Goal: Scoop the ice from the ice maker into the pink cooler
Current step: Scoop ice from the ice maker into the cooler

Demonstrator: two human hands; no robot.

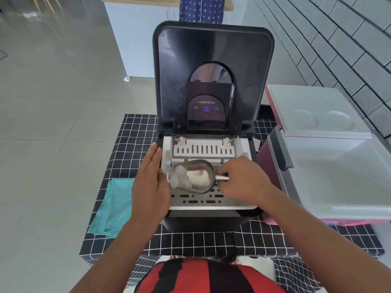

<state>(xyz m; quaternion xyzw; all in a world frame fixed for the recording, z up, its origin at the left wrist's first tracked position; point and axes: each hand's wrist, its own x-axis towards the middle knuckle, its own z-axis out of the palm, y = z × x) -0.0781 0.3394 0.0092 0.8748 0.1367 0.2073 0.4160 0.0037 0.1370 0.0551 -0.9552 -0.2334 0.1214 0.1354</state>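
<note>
The ice maker (211, 144) sits mid-frame on a checked cloth (190, 240), its lid (213, 66) raised toward 12 o'clock. Inside it, the right hand (243, 178) grips the handle of a metal scoop (198, 178) that carries ice (179, 176) at its 9 o'clock end. The left hand (150, 182) lies flat, fingers straight, against the maker's 9 o'clock edge. The open pink cooler (338, 166) stands at 3 o'clock, a teal towel (114, 206) at 8 o'clock.
</note>
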